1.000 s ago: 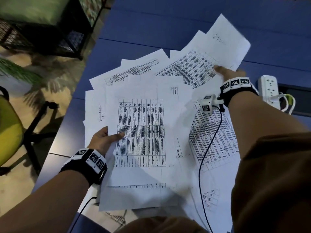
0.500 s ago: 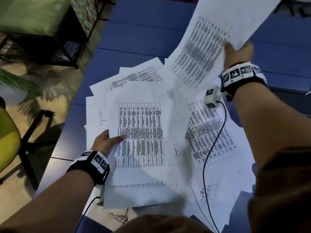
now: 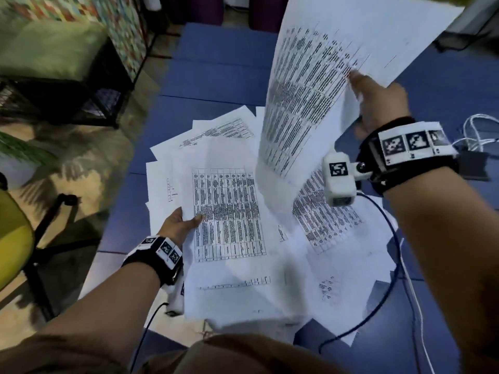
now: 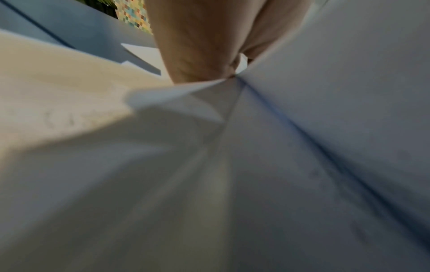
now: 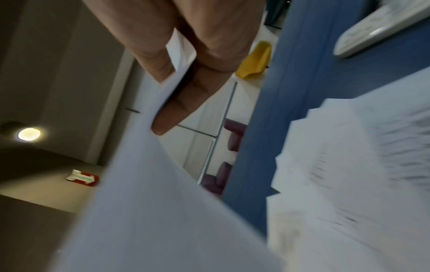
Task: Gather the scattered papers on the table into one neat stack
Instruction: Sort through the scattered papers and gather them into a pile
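Several white printed sheets lie fanned and overlapping on the blue table (image 3: 216, 76). The top sheet (image 3: 229, 211), with a printed grid, sits in the pile's middle. My left hand (image 3: 182, 224) grips the pile's left edge, thumb on top of the grid sheet and fingers hidden beneath; in the left wrist view the hand (image 4: 209, 46) meets the paper (image 4: 163, 165). My right hand (image 3: 378, 103) pinches a lifted sheet (image 3: 324, 76) high above the pile at the right, held nearly upright. The right wrist view shows thumb and fingers (image 5: 186, 55) clamping that sheet's (image 5: 163, 202) edge.
A yellow-green chair (image 3: 13, 238) on a black base stands at the left beside the table. A black shelf (image 3: 81, 90) with a green cushion sits at the far left. White cables (image 3: 475, 136) lie by the right edge. A black wire (image 3: 391, 279) crosses the papers.
My right hand has raised its sheet off the table, higher and more upright than before. The left hand has kept its hold on the pile's left edge.
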A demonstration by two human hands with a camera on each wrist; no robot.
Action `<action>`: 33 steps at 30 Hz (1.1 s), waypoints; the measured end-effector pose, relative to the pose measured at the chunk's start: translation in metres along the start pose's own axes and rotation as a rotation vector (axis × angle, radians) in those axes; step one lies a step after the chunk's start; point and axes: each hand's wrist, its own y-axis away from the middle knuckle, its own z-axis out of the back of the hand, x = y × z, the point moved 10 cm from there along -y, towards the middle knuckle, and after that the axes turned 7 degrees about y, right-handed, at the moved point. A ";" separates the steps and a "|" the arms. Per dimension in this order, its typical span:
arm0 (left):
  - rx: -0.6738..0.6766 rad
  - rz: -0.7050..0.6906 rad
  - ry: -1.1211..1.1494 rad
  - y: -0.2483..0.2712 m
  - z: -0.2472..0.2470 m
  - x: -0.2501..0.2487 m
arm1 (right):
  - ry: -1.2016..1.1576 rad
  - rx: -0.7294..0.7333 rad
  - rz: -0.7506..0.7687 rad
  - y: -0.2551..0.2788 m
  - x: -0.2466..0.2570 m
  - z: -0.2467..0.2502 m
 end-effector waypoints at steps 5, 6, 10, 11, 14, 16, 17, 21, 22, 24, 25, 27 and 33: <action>-0.022 0.092 -0.131 0.011 0.001 0.002 | 0.248 0.085 -0.134 0.028 -0.111 -0.018; 0.008 0.130 -0.167 0.017 -0.002 0.005 | 0.301 0.125 -0.165 0.037 -0.132 -0.024; 0.049 0.149 -0.009 0.021 0.000 0.007 | 0.494 0.309 -0.266 0.081 -0.205 -0.055; 0.097 0.134 0.041 0.016 0.000 0.016 | 0.526 0.338 -0.274 0.087 -0.219 -0.062; 0.115 0.258 0.239 0.015 -0.004 0.032 | 0.585 0.376 -0.263 0.100 -0.242 -0.083; 0.065 0.119 0.042 0.010 0.005 0.029 | 0.561 0.418 -0.250 0.108 -0.246 -0.100; 0.075 0.056 -0.073 0.008 0.009 0.027 | 0.573 0.451 -0.230 0.111 -0.245 -0.107; 0.078 -0.066 -0.205 0.001 0.015 0.033 | 0.471 0.333 -0.214 0.081 -0.239 -0.083; 0.064 -0.048 -0.133 0.000 0.017 0.037 | 0.554 0.240 -0.199 0.064 -0.237 -0.060; 0.064 -0.017 -0.025 -0.001 0.021 0.044 | 0.904 0.124 -0.200 0.035 -0.235 -0.005; 0.073 0.002 -0.004 -0.002 0.021 0.047 | 1.029 0.088 -0.233 0.025 -0.237 0.022; 0.095 0.006 0.029 0.001 0.017 0.044 | 1.181 0.069 -0.322 0.009 -0.251 0.069; 0.058 -0.001 0.119 0.004 0.017 0.037 | 1.139 0.248 -0.398 -0.003 -0.277 0.097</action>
